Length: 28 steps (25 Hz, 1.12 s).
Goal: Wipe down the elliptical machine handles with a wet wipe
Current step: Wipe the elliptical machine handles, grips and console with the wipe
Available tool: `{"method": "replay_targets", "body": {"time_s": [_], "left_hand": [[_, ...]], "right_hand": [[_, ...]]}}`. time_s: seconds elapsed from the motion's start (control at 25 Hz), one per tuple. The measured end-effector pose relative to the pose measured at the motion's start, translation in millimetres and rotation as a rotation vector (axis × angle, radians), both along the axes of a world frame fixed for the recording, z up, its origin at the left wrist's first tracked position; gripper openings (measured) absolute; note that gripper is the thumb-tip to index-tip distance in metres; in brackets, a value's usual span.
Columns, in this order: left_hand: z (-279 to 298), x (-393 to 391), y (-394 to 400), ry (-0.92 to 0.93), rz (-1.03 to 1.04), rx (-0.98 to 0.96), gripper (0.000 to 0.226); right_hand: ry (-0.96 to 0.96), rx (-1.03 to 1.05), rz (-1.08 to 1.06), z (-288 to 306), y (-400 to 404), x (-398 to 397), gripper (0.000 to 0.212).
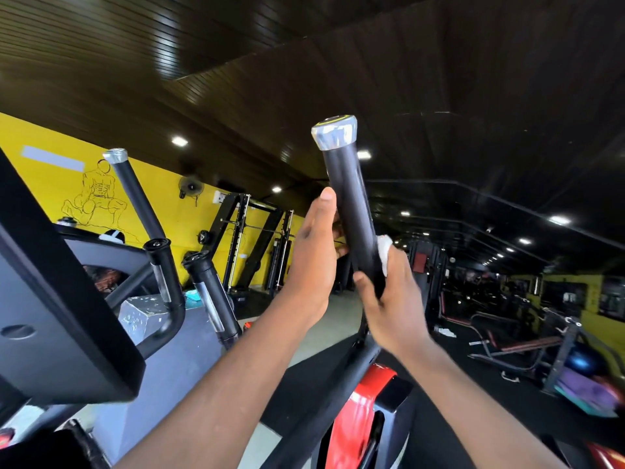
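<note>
The elliptical's right handle [350, 198] is a black foam-covered bar with a silver end cap, rising at the centre of the view. My right hand [392, 299] grips its lower part, with a white wet wipe [385, 250] pressed between palm and bar. My left hand [314, 258] lies beside the handle on its left, fingers straight, thumb up along the bar. The machine's left handle [133, 194], also black with a silver cap, stands further left, untouched.
The elliptical's black console [57, 299] fills the lower left, with two short fixed grips [209, 292] beside it. A red machine cover [358, 411] sits below the handle. Racks stand against the yellow wall; benches and a blue ball [583, 362] lie at right.
</note>
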<state>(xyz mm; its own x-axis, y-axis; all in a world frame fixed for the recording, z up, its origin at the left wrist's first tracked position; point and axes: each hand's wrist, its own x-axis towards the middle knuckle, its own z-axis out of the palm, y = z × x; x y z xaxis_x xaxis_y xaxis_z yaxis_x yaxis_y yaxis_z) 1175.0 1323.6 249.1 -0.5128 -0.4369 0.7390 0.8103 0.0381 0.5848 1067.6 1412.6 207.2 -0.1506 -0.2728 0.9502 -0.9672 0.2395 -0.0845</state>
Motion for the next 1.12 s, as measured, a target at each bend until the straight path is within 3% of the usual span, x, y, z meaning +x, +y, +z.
{"method": "replay_targets", "body": {"time_s": [0.08,0.2,0.32,0.44,0.6,0.72,0.88,1.0,1.12], "left_hand": [[-4,-5,1,-0.006,-0.013,0.008,0.031],[-13,-10,3,-0.01,-0.013,0.002,0.031],[-18,-10,3,-0.018,0.016,-0.015,0.029],[-21,-9,0,-0.078,0.019,-0.003,0.027],[-37,-22,3,-0.226,0.03,-0.004,0.042],[-52,-30,3,-0.296,0.026,-0.065,0.055],[-69,-34,1,-0.377,0.03,-0.089,0.063],[-80,-36,2,-0.406,-0.009,-0.096,0.06],[-94,-43,3,-0.456,-0.005,-0.084,0.066]], "right_hand": [[0.04,-0.042,0.056,18,1,11,0.033],[0.099,-0.109,0.058,19,-9,19,0.046],[0.179,-0.091,-0.067,-5,-5,-4,0.03],[0.105,-0.009,-0.047,0,16,-17,0.028],[0.051,-0.165,0.082,28,16,3,0.031],[0.097,-0.035,0.013,14,-1,8,0.045],[0.07,-0.019,-0.112,-35,8,-24,0.053],[0.087,0.036,-0.143,-41,27,-33,0.044],[0.242,-0.056,-0.162,-26,37,-24,0.039]]}}
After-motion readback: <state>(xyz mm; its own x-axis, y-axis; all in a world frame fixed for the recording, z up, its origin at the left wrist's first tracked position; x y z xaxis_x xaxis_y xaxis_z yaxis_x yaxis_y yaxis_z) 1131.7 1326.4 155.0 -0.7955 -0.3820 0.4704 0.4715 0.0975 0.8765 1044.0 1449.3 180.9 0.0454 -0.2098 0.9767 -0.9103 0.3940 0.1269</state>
